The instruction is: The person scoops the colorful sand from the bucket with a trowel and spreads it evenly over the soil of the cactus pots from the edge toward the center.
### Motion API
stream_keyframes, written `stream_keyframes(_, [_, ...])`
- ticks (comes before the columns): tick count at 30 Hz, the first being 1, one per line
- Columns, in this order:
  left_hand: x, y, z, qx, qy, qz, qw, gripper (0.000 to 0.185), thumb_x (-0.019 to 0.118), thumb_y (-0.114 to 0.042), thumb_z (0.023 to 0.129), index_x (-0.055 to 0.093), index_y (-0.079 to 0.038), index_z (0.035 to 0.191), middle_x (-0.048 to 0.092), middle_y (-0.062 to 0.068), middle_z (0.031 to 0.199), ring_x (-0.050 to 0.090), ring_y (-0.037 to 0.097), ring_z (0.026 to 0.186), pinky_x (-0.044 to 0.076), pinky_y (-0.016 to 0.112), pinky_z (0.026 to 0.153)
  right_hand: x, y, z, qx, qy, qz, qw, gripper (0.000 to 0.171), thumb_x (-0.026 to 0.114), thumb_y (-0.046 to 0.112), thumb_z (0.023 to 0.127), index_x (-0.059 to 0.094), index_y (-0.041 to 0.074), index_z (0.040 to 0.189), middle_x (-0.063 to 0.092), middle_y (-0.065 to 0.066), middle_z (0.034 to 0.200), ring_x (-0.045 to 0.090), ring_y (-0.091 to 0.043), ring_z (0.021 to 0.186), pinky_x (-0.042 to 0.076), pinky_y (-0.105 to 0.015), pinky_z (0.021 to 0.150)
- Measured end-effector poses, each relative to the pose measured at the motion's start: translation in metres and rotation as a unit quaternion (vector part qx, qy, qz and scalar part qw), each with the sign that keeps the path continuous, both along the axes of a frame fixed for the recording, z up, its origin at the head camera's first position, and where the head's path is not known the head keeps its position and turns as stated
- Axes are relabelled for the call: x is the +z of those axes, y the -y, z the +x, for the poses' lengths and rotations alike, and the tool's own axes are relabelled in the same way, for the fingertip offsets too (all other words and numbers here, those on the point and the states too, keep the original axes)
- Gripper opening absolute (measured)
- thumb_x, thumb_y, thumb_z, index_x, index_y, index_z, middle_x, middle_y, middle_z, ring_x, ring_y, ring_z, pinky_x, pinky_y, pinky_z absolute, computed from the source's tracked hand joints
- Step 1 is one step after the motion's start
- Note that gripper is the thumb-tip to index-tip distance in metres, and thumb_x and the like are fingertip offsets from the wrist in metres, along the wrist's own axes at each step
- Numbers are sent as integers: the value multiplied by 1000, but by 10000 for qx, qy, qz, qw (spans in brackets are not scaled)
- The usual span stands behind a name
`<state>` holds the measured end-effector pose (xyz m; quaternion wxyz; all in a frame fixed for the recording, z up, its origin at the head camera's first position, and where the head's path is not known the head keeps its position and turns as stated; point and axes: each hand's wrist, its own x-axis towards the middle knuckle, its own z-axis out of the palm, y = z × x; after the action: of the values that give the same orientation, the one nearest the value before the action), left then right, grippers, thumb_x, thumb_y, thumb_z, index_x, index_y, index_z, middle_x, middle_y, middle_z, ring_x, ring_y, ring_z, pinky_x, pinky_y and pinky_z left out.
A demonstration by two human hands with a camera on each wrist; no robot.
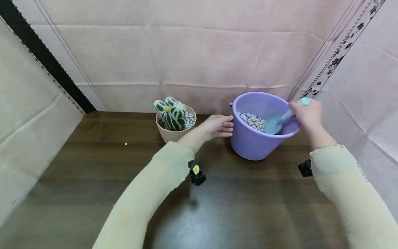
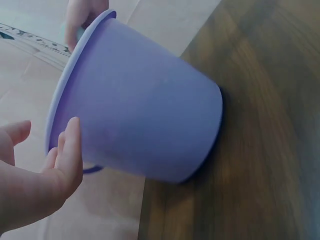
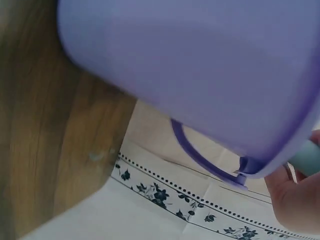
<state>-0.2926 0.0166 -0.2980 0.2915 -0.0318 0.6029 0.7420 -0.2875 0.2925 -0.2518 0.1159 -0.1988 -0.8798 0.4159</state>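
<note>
Right hand (image 1: 306, 112) gripping scoop (image 1: 275, 123)

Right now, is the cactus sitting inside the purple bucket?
No, the cactus stands in its own beige pot, left of the purple bucket, which holds colored pebbles.

You have soft, even light from above; it leaves a pale glare patch on the dark worktop (image 1: 217, 214) in the head view, with faint shadows beneath the arms. That wide view bends straight lines near its edges. Both wrist views are blurred: the purple bucket (image 2: 145, 115) sits too close for focus, and the right hand (image 3: 295, 195) shows as a smear
</note>
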Motion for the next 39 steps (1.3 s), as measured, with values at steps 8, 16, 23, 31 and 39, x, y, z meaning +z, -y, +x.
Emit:
stream_keyframes(8, [-4, -28, -11, 379, -11, 296, 9988, 44, 56, -8, 93, 43, 3, 134, 58, 19, 111, 58, 17, 76, 52, 36, 95, -1, 0, -7, 705, 691, 588, 9934, 41, 65, 31, 83, 52, -5, 100, 56, 10, 45, 61, -6, 43, 55, -20, 49])
stream_keyframes(16, [-2, -29, -13, 622, -2, 462, 9970, 49, 58, -1, 90, 40, 1, 136, 53, 22, 131, 61, 20, 89, 52, 35, 94, -7, 12, -7, 704, 549, 63, 9960, 24, 57, 22, 80, 51, 1, 91, 57, 6, 56, 65, -11, 47, 58, -26, 57])
stream_keyframes(23, [0, -33, -13, 752, 110, 478, 9960, 49, 58, 1, 90, 39, -1, 134, 52, 21, 132, 60, 21, 91, 53, 35, 93, -10, 14, 3, 713, 173, -580, 9956, 17, 56, 14, 81, 51, 1, 90, 56, 6, 61, 67, -13, 52, 60, -30, 62])
stream_keyframes(31, [-4, -33, -17, 827, 115, 485, 9953, 47, 59, 0, 89, 40, -3, 132, 56, 12, 100, 58, 14, 75, 54, 34, 91, -10, 20, 4, 503, -65, -1412, 9887, 9, 56, 10, 81, 51, 3, 84, 58, 4, 56, 64, -12, 45, 59, -28, 55])
stream_keyframes(39, [-3, -35, -17, 865, 94, 570, 9946, 47, 58, 2, 89, 38, -2, 132, 53, 8, 90, 57, 14, 72, 52, 36, 94, -10, 21, 2, 398, -77, -1643, 9856, 11, 57, 11, 82, 49, 5, 85, 57, 7, 58, 63, -8, 45, 58, -22, 54])
